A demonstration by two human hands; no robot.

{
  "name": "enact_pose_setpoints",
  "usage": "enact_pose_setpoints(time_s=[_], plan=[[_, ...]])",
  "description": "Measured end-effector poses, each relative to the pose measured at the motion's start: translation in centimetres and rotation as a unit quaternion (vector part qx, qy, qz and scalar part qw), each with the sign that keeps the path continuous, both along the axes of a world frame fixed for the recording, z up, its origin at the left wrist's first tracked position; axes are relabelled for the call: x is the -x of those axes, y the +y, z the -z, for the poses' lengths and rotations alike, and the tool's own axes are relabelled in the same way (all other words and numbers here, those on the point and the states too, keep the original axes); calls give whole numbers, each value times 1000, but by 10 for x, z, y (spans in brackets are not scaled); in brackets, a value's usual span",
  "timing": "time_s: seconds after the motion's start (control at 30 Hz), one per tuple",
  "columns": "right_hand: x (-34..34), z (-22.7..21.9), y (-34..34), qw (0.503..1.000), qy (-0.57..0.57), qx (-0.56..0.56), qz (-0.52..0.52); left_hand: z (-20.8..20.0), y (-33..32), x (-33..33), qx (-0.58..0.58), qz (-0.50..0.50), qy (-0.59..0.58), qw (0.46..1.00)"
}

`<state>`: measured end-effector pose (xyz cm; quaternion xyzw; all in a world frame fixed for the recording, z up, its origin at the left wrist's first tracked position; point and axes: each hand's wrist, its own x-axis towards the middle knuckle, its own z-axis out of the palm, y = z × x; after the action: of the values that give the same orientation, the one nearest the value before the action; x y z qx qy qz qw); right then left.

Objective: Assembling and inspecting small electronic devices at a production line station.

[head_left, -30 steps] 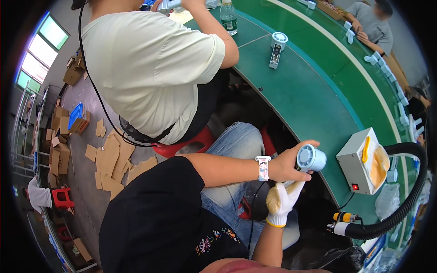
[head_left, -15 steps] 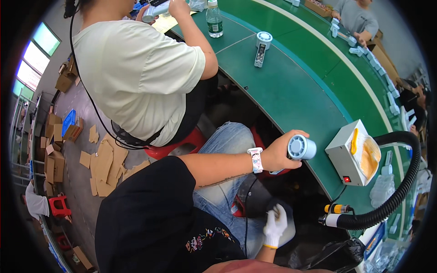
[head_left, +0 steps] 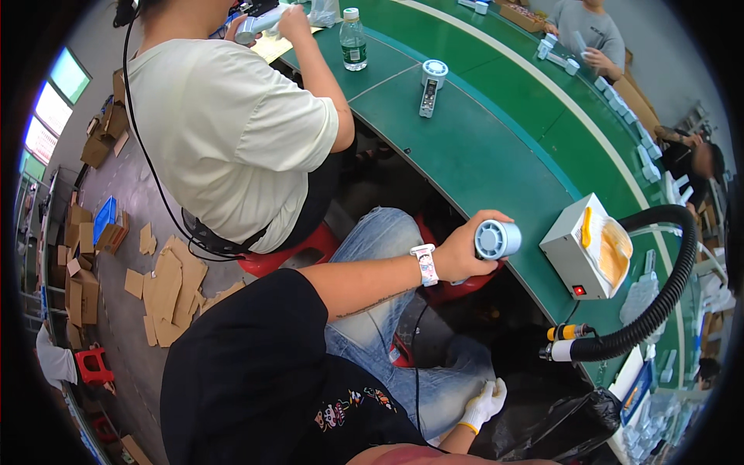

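In my left hand [head_left: 457, 252], bare and with a white patterned watch at its wrist, is a light-blue hair dryer body [head_left: 497, 239]. My fingers wrap round it just off the green table's edge, and its round vented end faces up. Part of the body below that end is hidden by the hand. My right hand [head_left: 484, 404], in a white glove, rests low by my jeans, fingers loosely bent and apart, with nothing visible in it. Farther along the green table [head_left: 465, 159] stands a second hair dryer body [head_left: 432, 87], its handle showing exposed electronics.
A white box-shaped machine [head_left: 587, 246] with a lit red switch stands right of my left hand. A black corrugated hose [head_left: 670, 310] arches beside it. A co-worker [head_left: 232, 139] sits at the left; a water bottle [head_left: 353, 43] stands near them. A black plastic bag [head_left: 573, 418] hangs lower right.
My gloved right hand has dropped lower and slightly right, towards my thigh. My left hand keeps its hold on the hair dryer body. The whole view has shifted slightly.
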<state>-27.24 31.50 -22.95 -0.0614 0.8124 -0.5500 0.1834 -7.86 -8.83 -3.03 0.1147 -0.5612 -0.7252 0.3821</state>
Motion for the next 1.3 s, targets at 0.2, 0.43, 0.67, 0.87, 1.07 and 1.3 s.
enact_pose_setpoints(time_s=[0.2, 0.43, 0.67, 0.87, 1.07, 1.3], plan=[[-19, -23, -26, 996, 65, -31, -46, 21, 19, -5, 168, -42, -89, 981], [-113, -101, -123, 931, -133, 216, -262, 41, 58, -14, 105, -36, -171, 979], [-132, -74, -165, 871, -184, 166, -425, 65, 120, -42, 127, -67, -206, 968], [-120, -78, -147, 815, 185, -25, -549, 10, 131, -60, 39, 157, -532, 831], [-107, -67, -153, 816, 229, 103, -521, 5, 155, -46, 166, 85, -549, 814], [-87, -85, -140, 796, 264, -6, -545, 41, 175, -48, 108, 40, -469, 876]])
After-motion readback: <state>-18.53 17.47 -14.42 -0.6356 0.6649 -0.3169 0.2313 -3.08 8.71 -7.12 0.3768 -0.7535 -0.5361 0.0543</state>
